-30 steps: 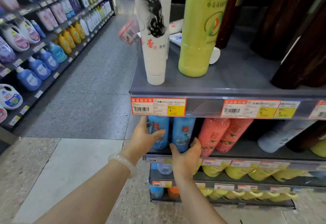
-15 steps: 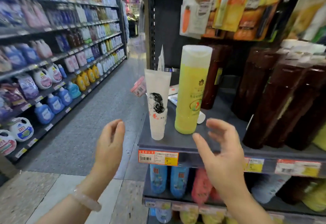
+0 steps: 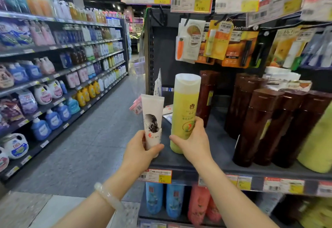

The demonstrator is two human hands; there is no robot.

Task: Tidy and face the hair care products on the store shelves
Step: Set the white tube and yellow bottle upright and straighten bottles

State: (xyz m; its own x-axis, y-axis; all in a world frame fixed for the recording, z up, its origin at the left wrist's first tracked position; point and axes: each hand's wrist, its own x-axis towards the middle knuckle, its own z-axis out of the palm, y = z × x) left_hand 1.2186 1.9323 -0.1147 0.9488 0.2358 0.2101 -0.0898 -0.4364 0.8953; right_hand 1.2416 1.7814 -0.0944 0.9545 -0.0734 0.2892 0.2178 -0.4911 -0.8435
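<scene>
Along the left edge, the aisle shelves [image 3: 59,77] of detergent jugs and bottles were too blurred for their labels to be read, and the nearest ones were cut off by the frame. The left hand [image 3: 139,153], a pale bracelet [image 3: 107,196] on its wrist, gripped the lower part of a white tube [image 3: 152,121], thumb across the front and fingers [image 3: 138,138] curled behind; the hand hid the tube's cap. The tube stood cap-down at the front left corner of the grey shelf [image 3: 221,159], showing a drawing of dark wavy hair and a red character that could not be made out clearly. Just beside it, the right hand [image 3: 193,145] wrapped around the lower half of a yellow bottle [image 3: 186,105], which stood upright on the same shelf; its fingers covered part of the round label, and only a flower emblem and some green characters showed, not legibly. Farther right stood dark brown bottles [image 3: 260,125], their labels turned away or in shadow. A yellow-green container [image 3: 318,147] was cut off at the right edge. Among the hanging packets [image 3: 224,46] above, "Men" could be read. The price tags [image 3: 156,175] on the shelf edge showed barcodes and small, blurred figures.
</scene>
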